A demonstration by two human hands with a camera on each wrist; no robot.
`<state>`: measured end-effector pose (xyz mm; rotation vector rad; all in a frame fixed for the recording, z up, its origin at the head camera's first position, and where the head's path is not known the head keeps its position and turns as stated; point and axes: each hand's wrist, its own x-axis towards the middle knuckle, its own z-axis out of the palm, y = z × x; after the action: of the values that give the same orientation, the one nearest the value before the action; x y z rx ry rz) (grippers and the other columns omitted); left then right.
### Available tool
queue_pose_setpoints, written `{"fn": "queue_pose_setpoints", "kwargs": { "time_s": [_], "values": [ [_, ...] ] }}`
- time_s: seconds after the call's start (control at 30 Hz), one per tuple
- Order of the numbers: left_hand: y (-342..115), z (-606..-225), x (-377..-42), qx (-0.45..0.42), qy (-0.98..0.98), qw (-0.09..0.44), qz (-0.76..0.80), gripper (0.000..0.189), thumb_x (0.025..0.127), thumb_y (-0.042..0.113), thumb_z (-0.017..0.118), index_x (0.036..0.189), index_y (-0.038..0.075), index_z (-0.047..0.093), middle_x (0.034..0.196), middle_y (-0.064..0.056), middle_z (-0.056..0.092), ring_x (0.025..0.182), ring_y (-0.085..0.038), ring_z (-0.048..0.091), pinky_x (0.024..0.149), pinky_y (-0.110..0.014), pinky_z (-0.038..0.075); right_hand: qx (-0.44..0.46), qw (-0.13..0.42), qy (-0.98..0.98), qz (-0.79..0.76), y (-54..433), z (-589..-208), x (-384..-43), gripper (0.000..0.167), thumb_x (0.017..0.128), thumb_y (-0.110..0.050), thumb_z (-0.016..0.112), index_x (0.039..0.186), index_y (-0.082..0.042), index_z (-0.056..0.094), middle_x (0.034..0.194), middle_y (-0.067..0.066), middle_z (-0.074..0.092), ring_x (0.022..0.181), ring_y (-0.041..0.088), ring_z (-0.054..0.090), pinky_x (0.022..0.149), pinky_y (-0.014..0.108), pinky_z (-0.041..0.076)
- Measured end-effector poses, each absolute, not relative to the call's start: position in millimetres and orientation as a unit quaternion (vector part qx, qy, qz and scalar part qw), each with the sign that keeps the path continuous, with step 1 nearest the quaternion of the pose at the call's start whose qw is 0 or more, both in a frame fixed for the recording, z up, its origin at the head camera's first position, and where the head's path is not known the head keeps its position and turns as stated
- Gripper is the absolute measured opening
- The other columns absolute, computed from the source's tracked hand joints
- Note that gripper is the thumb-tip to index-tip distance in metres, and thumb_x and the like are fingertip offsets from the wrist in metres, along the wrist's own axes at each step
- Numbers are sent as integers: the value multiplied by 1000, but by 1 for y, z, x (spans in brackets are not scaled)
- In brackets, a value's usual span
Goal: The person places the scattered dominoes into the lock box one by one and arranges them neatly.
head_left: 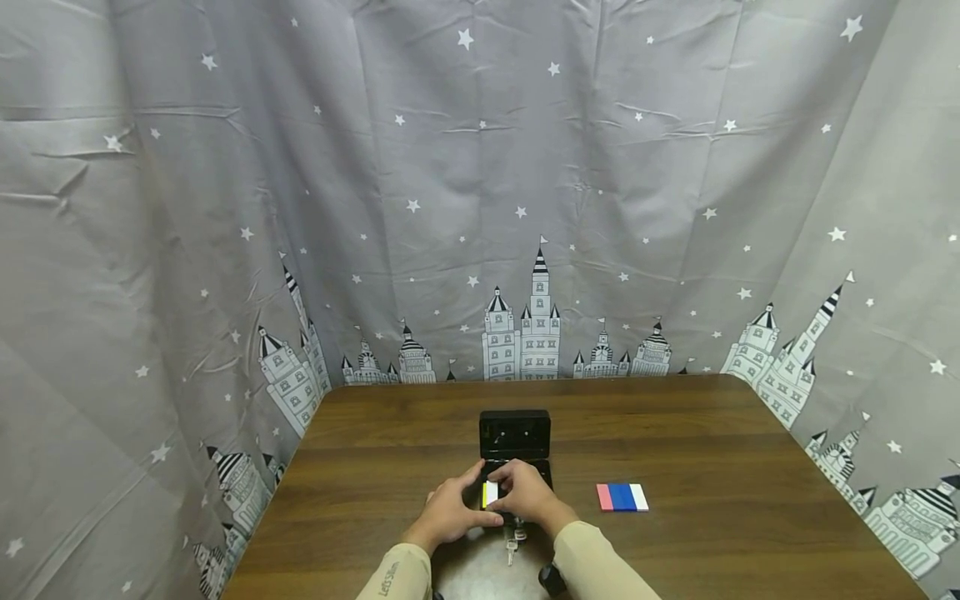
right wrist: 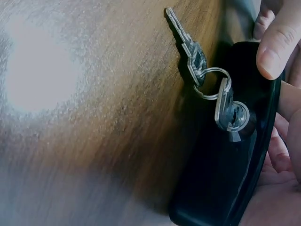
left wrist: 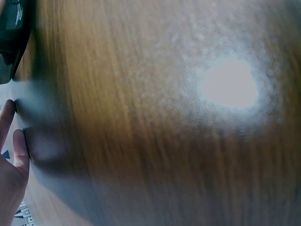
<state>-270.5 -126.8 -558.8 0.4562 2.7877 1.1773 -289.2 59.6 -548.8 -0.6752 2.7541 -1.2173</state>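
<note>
A small black lockable box [head_left: 514,432] stands on the table with its lid up. Its front carries a lock [right wrist: 239,117], from which keys [right wrist: 196,61] hang on a ring. My left hand [head_left: 447,508] holds the box's left side, thumb on the front rim; two of its fingers [left wrist: 20,148] touch the tabletop. Inside the box, my right hand [head_left: 527,493] pinches a small flat white-and-yellow piece [head_left: 491,492] between thumb and index finger. The hands hide much of the box's inside.
To the right of the box, a flat rectangle of pink, blue and white strips [head_left: 622,497] lies on the brown wooden table [head_left: 712,467]. A grey curtain [head_left: 420,167] with stars and castles surrounds the table. Light glares off the tabletop near the front.
</note>
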Motion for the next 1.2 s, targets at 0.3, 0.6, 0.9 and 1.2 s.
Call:
{"fn": "queue_pose_setpoints", "kwargs": {
  "time_s": [0.3, 0.6, 0.9, 1.2],
  "values": [
    [-127, -561, -271, 151, 911, 45, 382, 99, 73, 48, 88, 154, 12, 43, 148, -15, 51, 132, -42, 48, 98, -73, 26, -208, 33, 894, -395, 56, -552, -292, 42, 70, -9, 92, 107, 1, 75, 99, 5, 64, 84, 19, 60, 73, 31, 52],
    [-127, -560, -270, 151, 912, 36, 378, 99, 73, 45, 89, 153, 10, 44, 146, -17, 53, 131, -43, 49, 98, -72, 28, -216, 24, 893, -394, 53, -552, -294, 42, 67, -9, 93, 104, 0, 76, 99, 7, 68, 84, 20, 61, 75, 31, 52],
    [-126, -561, -271, 148, 912, 37, 380, 100, 72, 48, 89, 153, 11, 44, 146, -16, 53, 132, -42, 49, 98, -69, 29, -210, 30, 892, -400, 54, -555, -296, 43, 66, -7, 93, 104, -1, 76, 100, 7, 66, 85, 20, 61, 74, 31, 52],
    [-125, -558, -270, 148, 912, 36, 380, 100, 72, 46, 89, 153, 10, 44, 145, -17, 53, 130, -42, 50, 97, -68, 30, -199, 41, 891, -406, 51, -557, -299, 44, 66, -6, 93, 105, -1, 75, 93, 4, 68, 83, 18, 61, 73, 30, 52]
  ]
}}
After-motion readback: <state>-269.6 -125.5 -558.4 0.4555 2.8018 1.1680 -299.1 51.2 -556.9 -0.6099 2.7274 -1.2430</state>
